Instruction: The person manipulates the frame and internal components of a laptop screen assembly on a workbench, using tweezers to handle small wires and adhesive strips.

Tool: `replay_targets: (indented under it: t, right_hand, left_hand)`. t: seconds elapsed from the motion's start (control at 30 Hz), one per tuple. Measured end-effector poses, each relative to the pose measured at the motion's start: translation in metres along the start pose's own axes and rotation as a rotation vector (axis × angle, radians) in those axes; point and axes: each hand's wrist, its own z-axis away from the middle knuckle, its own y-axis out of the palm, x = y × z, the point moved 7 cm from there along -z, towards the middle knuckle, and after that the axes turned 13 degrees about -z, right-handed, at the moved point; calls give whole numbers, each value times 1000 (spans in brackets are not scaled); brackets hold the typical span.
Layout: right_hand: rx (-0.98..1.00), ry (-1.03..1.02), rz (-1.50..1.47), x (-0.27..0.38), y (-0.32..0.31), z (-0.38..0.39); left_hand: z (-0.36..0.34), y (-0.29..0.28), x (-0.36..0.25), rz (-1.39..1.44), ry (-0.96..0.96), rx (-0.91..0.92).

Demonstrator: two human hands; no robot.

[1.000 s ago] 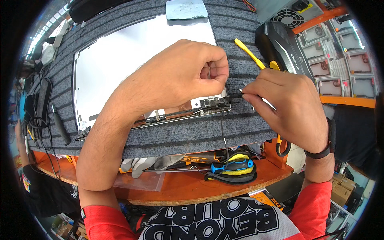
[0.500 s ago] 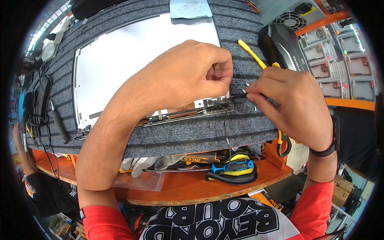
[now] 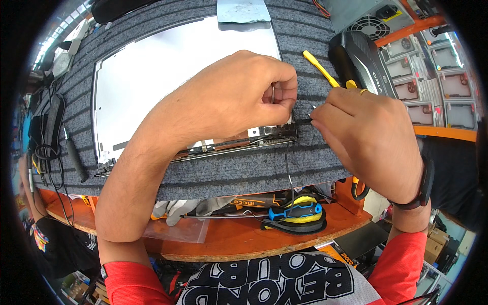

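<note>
In the head view, the white panel [image 3: 147, 76] lies on the mat-covered tabletop [image 3: 244, 178], set back from its near edge, with a pale blue-grey block [image 3: 243, 11] over the panel's far right corner. The left hand [image 3: 264, 91] is at the panel's near right corner, its fingers curled and the thumb close against them; whether they pinch anything is hidden, so I cannot tell. The right hand [image 3: 366, 127], nearer the tabletop's right edge, has thumb and forefinger together on a thin dark strip [image 3: 303, 121], which spans the gap toward the metal hinge [image 3: 277, 130] at that same corner. The main risk, as I judge it, is this strip: too hard or too slanted a pull could stretch, kink or tear it, or make the right fingertips slip off. The left forearm crosses above the panel, so a careless lean could mark or crack its face. A thin cable [image 3: 287, 168] drops from near the hinge over the tabletop's near edge; a sleeve or wrist catching it might tug at the corner. The yellow tool [image 3: 319, 66] lies just beyond the right hand, where a backward sweep of the knuckles could knock it.
</note>
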Motion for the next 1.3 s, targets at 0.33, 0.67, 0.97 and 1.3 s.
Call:
replay_targets:
  t: [0.33,0.67,0.97,1.3]
  right_hand:
    - [-17,12,94,14,0,2]
    - [-36,25,123,17,0,3]
    - [-22,35,146,19,1,5]
    - [-21,44,140,19,2,6]
  left_hand:
    - [2,1,-6,-93,172,-60]
    - [2,2,-6,-114,175,-69]
    - [3,-2,-6,-99,151,-96]
    - [3,-2,-3,-163,149,-159]
